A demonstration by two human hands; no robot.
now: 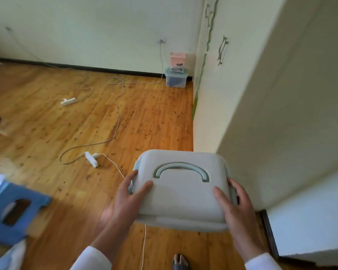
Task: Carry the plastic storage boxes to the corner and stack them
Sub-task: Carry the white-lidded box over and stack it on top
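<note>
Now I hold the grey rectangular plastic storage box [180,191] in the air in front of me, with both hands. My left hand [128,195] grips its left end, the thumb lying on the lid and the other fingers curled round the edge. My right hand [236,207] grips the opposite end in the same way.

Several things could go wrong. A thin white cable [143,244] runs on the floor directly below my fingers, and a white power strip [91,158] lies ahead and to the left of my left hand. The box hides the floor under it, so my foot could catch the cable. The cream cabinet corner [205,149] is just beyond my right fingertips, so the box may knock it when I walk.

I cannot tell if the lid is locked. If it is not, the lower part could drop.

Far ahead of my fingers, in the corner, a small pink box [178,59] stands on a clear box with blue lid [176,77]. I think my wider box would tip on that narrow top.
</note>
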